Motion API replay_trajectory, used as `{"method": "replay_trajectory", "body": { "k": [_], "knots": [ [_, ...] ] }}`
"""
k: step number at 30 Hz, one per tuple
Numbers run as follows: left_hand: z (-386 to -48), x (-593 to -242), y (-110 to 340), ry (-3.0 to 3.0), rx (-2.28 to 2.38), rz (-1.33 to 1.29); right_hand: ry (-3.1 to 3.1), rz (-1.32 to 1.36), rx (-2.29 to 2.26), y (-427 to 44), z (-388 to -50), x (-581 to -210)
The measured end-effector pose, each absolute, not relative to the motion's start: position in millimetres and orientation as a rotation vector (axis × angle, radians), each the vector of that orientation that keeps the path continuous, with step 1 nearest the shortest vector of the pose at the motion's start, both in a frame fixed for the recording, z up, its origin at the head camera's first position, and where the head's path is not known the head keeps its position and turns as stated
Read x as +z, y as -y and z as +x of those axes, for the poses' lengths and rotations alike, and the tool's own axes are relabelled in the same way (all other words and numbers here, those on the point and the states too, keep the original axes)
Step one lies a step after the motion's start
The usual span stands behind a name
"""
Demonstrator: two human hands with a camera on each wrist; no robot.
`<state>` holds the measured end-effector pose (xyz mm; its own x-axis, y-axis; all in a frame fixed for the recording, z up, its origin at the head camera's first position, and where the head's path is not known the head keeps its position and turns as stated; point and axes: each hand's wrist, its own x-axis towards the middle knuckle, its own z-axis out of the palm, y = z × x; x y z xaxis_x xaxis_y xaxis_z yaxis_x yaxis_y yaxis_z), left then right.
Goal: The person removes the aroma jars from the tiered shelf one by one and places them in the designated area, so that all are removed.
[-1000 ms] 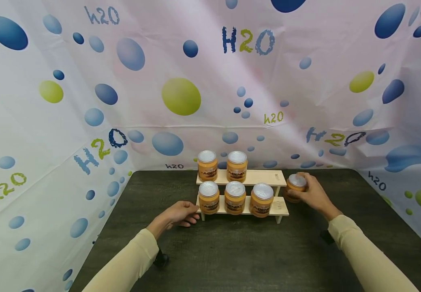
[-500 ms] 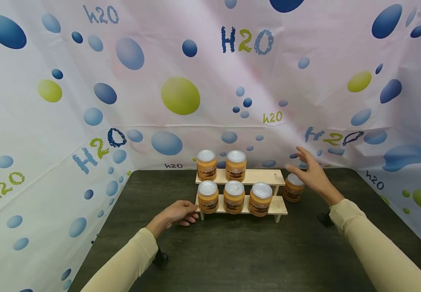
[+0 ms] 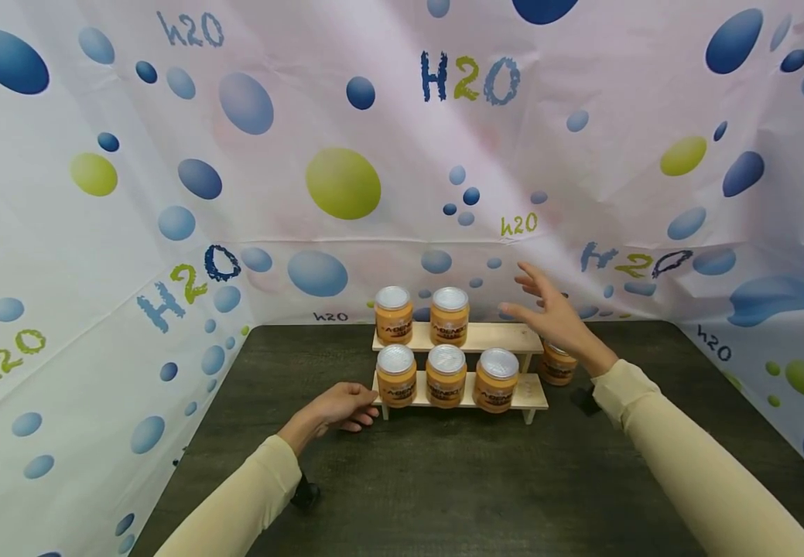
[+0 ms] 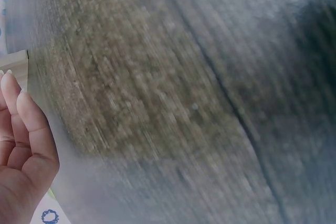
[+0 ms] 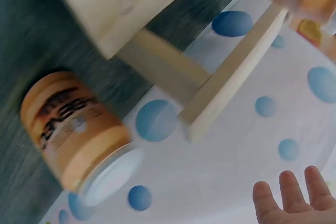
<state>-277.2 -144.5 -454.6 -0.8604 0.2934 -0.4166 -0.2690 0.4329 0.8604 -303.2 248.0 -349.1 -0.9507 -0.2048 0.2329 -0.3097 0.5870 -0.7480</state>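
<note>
A small two-tier wooden display shelf [image 3: 530, 391] stands on the dark table, holding several orange jars with silvery lids. Two jars, one of them the left jar [image 3: 393, 319], are on the upper tier; three, including the middle jar [image 3: 446, 379], line the lower one. At the lower tier's left end, my left hand [image 3: 341, 405] pinches the board's edge between thumb and index finger. My right hand [image 3: 555, 313] hovers above the upper tier's right end, fingers spread, holding nothing. Another jar [image 5: 79, 135] stands on the table right of the shelf, partly hidden by that hand in the head view.
Behind the table hangs a white backdrop [image 3: 269, 193] with blue and green drops and lettering, also covering the left and right sides. The dark tabletop [image 3: 443, 487] stretches in front of the shelf.
My right hand has let go of the jar at the right of the shelf, risen and moved left over the upper tier. That jar stays standing. My left hand keeps its place.
</note>
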Motion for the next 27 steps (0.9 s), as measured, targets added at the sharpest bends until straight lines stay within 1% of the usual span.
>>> {"method": "replay_trajectory", "body": {
  "k": [16,27],
  "knots": [
    [-278.9,-454.0,146.1,-2.163,1.432,-0.009,2.733,0.588,1.374,-189.3,-308.4,-353.4],
    [-278.9,-453.5,145.4,-2.155,1.425,0.002,2.742,0.593,1.432,-175.0,-313.2,-357.5]
  ]
}}
